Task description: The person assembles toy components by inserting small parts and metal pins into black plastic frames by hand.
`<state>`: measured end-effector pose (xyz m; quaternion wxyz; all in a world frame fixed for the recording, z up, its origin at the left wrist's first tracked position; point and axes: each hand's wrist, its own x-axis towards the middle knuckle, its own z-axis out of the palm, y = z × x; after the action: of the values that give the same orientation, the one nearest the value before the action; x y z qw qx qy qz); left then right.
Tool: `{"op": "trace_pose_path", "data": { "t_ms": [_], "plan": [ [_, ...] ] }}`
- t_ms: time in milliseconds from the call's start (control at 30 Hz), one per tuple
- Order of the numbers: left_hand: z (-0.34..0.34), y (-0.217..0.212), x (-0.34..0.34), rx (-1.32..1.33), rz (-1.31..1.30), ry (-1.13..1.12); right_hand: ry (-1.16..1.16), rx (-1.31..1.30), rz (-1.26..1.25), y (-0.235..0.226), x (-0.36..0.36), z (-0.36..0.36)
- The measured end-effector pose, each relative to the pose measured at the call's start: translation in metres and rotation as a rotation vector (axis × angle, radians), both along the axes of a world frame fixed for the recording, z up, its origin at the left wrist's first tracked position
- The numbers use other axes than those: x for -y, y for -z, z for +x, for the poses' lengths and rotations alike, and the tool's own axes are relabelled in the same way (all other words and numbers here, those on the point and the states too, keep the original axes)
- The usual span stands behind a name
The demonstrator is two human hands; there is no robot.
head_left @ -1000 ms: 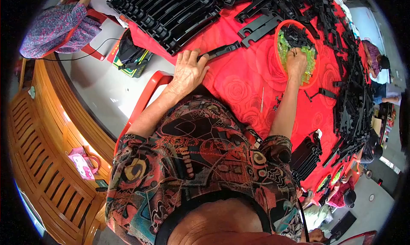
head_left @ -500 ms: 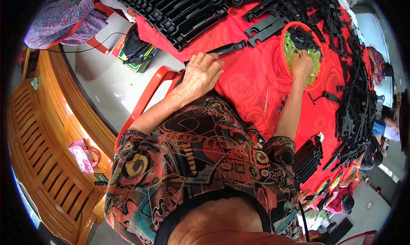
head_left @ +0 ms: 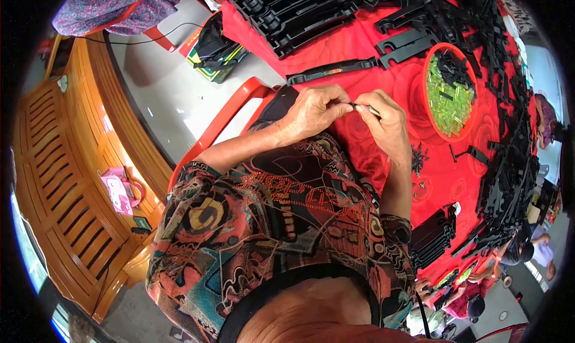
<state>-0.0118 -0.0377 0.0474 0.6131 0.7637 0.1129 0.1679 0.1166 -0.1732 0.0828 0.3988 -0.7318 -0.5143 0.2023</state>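
Here, pinching a tiny dark piece [head_left: 353, 105], too small to identify, between nearly closed left fingers [head_left: 340, 108]; gripping a slim rod [head_left: 374, 111] in curled right fingers [head_left: 376, 99]. Holding both at the near edge of the table [head_left: 412, 94], left of the bowl [head_left: 425, 85], nearer than the black strip [head_left: 329, 71].

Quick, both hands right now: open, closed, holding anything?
Left hand: closed, fingertips pinching a small dark piece, mostly hidden.
Right hand: closed, holding a slim object; too covered to tell its kind.
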Motion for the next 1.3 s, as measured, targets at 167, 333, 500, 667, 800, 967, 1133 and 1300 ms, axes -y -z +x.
{"op": "trace_pose_path", "data": {
  "t_ms": [167,333,500,667,800,967,1133,1300],
  "plan": [
    [-0.003,0.010,0.000,-0.036,-0.168,-0.051,0.197,-0.242,0.035,0.025,-0.001,-0.003],
    [-0.003,0.023,0.004,-0.105,-0.254,-0.135,0.387,-0.452,0.142,0.045,-0.001,0.001],
    [-0.005,0.034,0.013,-0.026,-0.364,-0.219,0.479,-0.677,0.067,0.043,0.002,-0.019],
    [-0.011,0.030,0.014,-0.076,-0.412,-0.178,0.618,-0.770,0.190,0.051,-0.006,-0.028],
    [-0.018,0.033,0.003,-0.009,0.189,-0.225,0.678,-0.712,0.204,0.051,-0.007,-0.016],
    [-0.027,0.038,-0.014,0.153,0.814,-0.386,0.693,-0.651,0.225,0.050,-0.025,0.008],
    [-0.024,0.053,-0.025,0.046,0.893,-0.333,0.563,-0.514,0.321,0.075,-0.051,0.012],
    [-0.026,0.064,-0.027,0.059,0.910,-0.343,0.545,-0.455,0.281,0.086,-0.063,0.013]
  ]
}}
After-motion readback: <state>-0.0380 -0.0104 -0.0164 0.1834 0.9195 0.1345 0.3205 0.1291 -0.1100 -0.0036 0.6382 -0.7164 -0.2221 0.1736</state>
